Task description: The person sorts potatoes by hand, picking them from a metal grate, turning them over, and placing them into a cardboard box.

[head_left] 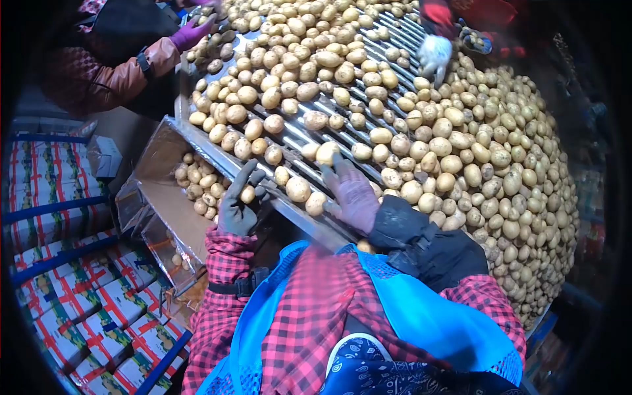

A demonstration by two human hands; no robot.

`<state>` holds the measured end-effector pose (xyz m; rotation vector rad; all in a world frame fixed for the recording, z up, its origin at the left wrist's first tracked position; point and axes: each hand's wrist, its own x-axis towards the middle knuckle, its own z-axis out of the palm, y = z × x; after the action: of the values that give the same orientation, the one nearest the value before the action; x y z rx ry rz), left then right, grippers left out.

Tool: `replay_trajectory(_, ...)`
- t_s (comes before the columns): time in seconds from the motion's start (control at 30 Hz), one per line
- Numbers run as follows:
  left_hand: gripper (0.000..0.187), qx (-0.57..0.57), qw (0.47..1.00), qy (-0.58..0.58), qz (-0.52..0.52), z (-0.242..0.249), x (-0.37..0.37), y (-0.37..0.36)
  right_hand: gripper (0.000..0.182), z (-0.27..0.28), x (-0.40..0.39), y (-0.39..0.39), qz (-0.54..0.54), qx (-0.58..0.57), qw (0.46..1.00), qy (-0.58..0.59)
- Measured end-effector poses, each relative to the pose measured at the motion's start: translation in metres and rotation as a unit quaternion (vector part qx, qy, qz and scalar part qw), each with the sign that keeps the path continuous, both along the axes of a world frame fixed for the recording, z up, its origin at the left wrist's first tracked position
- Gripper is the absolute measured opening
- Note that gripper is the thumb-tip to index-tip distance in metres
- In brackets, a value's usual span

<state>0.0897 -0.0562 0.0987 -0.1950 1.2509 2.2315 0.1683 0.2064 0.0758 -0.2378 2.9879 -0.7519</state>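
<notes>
Pale potatoes [327, 58] lie spread over a metal roller table [295, 140] in front of me. My left hand [237, 209], in a dark grey glove, is at the table's near edge with its fingers curled around a small potato [247, 193]. My right hand [355, 196], in a purplish glove, lies over the rollers with fingers stretched out and thumb apart. Its fingertips touch a yellowish potato [326, 153]. Between the two hands, a few potatoes [298, 189] rest along the metal rim [309, 224].
A large potato heap [490, 164] rises on the right. Left of the rim, a lined cardboard box [155, 172] holds potatoes. Printed cartons [72, 299] are stacked at lower left. Co-workers' hands show across the table: a purple glove [192, 33] and a white glove [434, 54].
</notes>
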Motion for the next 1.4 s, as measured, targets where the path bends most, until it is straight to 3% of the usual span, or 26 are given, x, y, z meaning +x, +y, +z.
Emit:
replay_trajectory(0.03,0.051,0.024,0.999,-0.037,0.011,0.0,-0.002,-0.002,0.066,-0.009,-0.002,-0.006,0.046,0.05,0.997,0.024)
replay_trajectory(0.07,0.054,0.114,0.99,-0.077,0.022,-0.009,-0.005,-0.006,0.066,-0.015,-0.01,-0.008,0.063,-0.003,0.998,0.017)
replay_trajectory(0.13,0.054,0.112,0.99,-0.073,0.043,-0.014,-0.004,0.0,0.069,-0.013,-0.037,-0.002,0.098,-0.045,0.994,-0.006)
replay_trajectory(0.17,0.054,0.107,0.99,-0.069,0.066,-0.016,-0.004,0.004,0.071,-0.006,-0.053,0.003,0.104,-0.074,0.989,-0.078)
replay_trajectory(0.23,0.057,0.115,0.993,-0.011,0.03,-0.024,-0.002,0.002,0.068,0.018,-0.065,0.014,-0.012,-0.267,0.933,-0.239)
replay_trajectory(0.27,0.059,0.119,0.993,0.018,0.014,-0.029,0.0,0.001,0.066,0.034,-0.065,0.023,0.014,-0.261,0.951,-0.163)
replay_trajectory(0.3,0.062,0.315,0.941,-0.123,0.03,-0.032,-0.005,0.0,0.064,0.043,-0.063,0.037,0.037,-0.25,0.964,-0.086)
replay_trajectory(0.47,0.072,0.346,0.928,-0.134,0.04,-0.025,0.003,0.009,0.06,0.034,0.003,0.119,-0.15,-0.032,0.988,0.032)
replay_trajectory(0.5,0.072,0.306,0.941,-0.132,0.061,-0.017,0.004,0.014,0.062,0.019,0.018,0.145,-0.2,0.016,0.978,0.051)
replay_trajectory(0.57,0.072,0.27,0.95,-0.134,0.081,-0.018,0.009,0.017,0.07,0.003,0.051,0.196,-0.297,0.239,0.923,0.044)
replay_trajectory(0.6,0.071,0.323,0.935,-0.137,0.058,-0.026,0.01,0.014,0.07,-0.02,0.067,0.217,-0.297,0.243,0.922,0.045)
replay_trajectory(0.63,0.071,0.374,0.917,-0.137,0.036,-0.033,0.01,0.011,0.076,-0.052,0.08,0.235,-0.265,0.338,0.902,0.036)
replay_trajectory(0.7,0.071,0.389,0.911,-0.134,0.022,-0.037,0.011,0.013,0.095,-0.023,0.067,0.189,-0.288,0.295,0.911,-0.022)
replay_trajectory(0.77,0.072,0.338,0.934,-0.114,0.028,-0.023,0.014,0.021,0.101,0.023,0.046,0.118,-0.234,0.293,0.922,-0.098)
replay_trajectory(0.83,0.074,0.373,0.919,-0.122,0.025,-0.014,0.015,0.026,0.103,0.017,0.031,0.094,-0.255,0.289,0.915,-0.12)
replay_trajectory(0.9,0.074,0.273,0.959,-0.069,0.026,-0.005,0.019,0.03,0.097,-0.013,0.03,0.087,-0.244,0.263,0.932,-0.056)
replay_trajectory(0.97,0.079,0.239,0.97,-0.031,0.012,0.0,0.024,0.03,0.089,-0.042,0.035,0.078,-0.136,0.148,0.98,-0.011)
replay_trajectory(1.03,0.087,0.127,0.991,0.044,-0.012,-0.002,0.026,0.03,0.081,0.005,0.021,0.04,-0.068,0.12,0.99,-0.038)
replay_trajectory(1.1,0.087,0.01,0.996,0.088,-0.009,0.003,0.03,0.03,0.07,-0.004,0.021,0.028,-0.033,0.056,0.997,-0.045)
replay_trajectory(1.2,0.083,-0.095,0.968,0.229,-0.045,-0.004,0.031,0.024,0.068,-0.001,0.022,0.024,0.009,-0.053,0.998,-0.039)
replay_trajectory(1.3,0.072,-0.172,0.965,0.185,-0.066,-0.002,0.041,0.017,0.062,0.007,0.029,0.023,0.011,-0.106,0.994,0.006)
replay_trajectory(1.37,0.056,-0.21,0.959,0.186,-0.038,-0.009,0.05,0.01,0.06,0.004,0.03,0.027,0.024,-0.088,0.996,0.017)
replay_trajectory(1.4,0.042,-0.18,0.978,0.095,-0.05,-0.004,0.055,0.002,0.059,0.005,0.027,0.026,0.028,-0.101,0.994,0.016)
